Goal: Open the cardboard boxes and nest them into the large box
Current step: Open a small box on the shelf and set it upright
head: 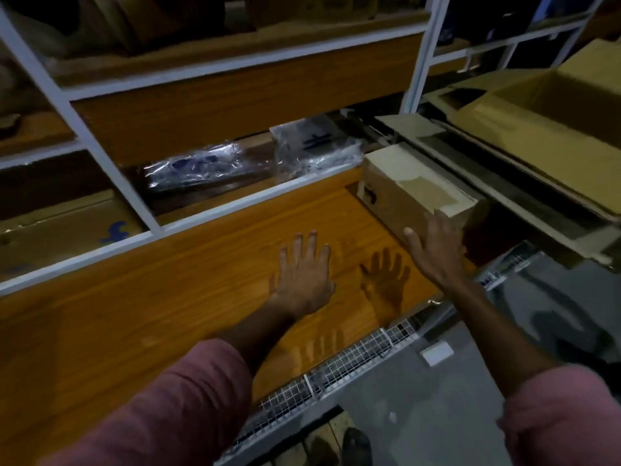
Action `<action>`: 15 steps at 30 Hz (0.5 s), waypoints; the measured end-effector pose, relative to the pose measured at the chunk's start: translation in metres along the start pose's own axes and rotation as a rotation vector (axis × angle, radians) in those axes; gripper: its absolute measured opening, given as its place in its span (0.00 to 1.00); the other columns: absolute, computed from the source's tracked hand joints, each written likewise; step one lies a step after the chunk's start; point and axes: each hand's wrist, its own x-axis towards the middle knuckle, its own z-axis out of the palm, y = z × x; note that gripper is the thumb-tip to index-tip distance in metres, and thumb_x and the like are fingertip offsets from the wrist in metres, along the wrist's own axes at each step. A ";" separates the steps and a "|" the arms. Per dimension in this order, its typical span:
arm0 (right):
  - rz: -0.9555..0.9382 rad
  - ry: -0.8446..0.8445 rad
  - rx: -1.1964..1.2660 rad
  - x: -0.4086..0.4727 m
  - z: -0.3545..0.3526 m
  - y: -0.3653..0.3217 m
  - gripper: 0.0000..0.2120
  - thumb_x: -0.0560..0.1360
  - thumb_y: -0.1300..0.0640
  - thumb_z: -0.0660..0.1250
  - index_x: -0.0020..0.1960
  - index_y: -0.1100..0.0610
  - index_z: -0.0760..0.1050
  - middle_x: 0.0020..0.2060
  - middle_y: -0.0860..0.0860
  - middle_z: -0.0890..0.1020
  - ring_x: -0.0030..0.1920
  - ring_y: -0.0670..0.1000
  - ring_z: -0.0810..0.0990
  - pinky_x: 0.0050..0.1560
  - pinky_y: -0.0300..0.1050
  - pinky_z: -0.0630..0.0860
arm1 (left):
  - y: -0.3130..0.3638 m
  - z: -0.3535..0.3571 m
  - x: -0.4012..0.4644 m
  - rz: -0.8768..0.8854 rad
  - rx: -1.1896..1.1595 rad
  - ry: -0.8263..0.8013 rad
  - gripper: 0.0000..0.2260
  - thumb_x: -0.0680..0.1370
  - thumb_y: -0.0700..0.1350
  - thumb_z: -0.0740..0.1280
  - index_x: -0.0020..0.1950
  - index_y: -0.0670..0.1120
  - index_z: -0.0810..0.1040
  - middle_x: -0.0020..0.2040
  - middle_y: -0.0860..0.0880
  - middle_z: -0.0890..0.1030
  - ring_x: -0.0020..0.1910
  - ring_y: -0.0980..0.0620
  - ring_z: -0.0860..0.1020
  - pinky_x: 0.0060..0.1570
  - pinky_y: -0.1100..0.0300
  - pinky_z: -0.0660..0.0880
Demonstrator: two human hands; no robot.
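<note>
A small closed cardboard box lies on the wooden table near its right end, taped along the top. A large open cardboard box sits further right, its flaps spread out. My left hand hovers flat over the table, fingers spread, holding nothing. My right hand is raised with fingers apart, just in front of the small box's near end; I cannot tell whether it touches the box.
A white-framed shelf stands behind the table with plastic-wrapped packets and flat cardboard on it. A wire mesh panel runs along the table's near edge. Grey floor lies at the lower right.
</note>
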 end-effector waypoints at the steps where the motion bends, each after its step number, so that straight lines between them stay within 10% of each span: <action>1: 0.014 -0.003 -0.023 0.011 -0.004 0.008 0.33 0.81 0.37 0.57 0.79 0.55 0.60 0.80 0.57 0.57 0.79 0.64 0.52 0.73 0.73 0.55 | 0.010 0.002 0.012 -0.012 -0.011 -0.013 0.35 0.78 0.63 0.64 0.79 0.53 0.52 0.83 0.48 0.41 0.81 0.36 0.40 0.73 0.27 0.52; 9: 0.034 -0.171 -0.214 0.080 0.003 0.064 0.35 0.81 0.39 0.60 0.81 0.53 0.52 0.82 0.55 0.49 0.80 0.66 0.41 0.74 0.76 0.49 | 0.072 0.002 0.072 -0.017 0.037 -0.135 0.37 0.81 0.60 0.63 0.82 0.50 0.48 0.83 0.45 0.38 0.80 0.38 0.36 0.77 0.33 0.42; 15: -0.205 -0.187 -0.321 0.066 0.024 0.002 0.37 0.77 0.31 0.46 0.78 0.50 0.61 0.77 0.56 0.63 0.74 0.66 0.61 0.70 0.75 0.56 | 0.062 0.002 0.082 -0.057 -0.007 -0.149 0.35 0.82 0.59 0.61 0.82 0.49 0.49 0.83 0.44 0.40 0.81 0.39 0.38 0.77 0.34 0.42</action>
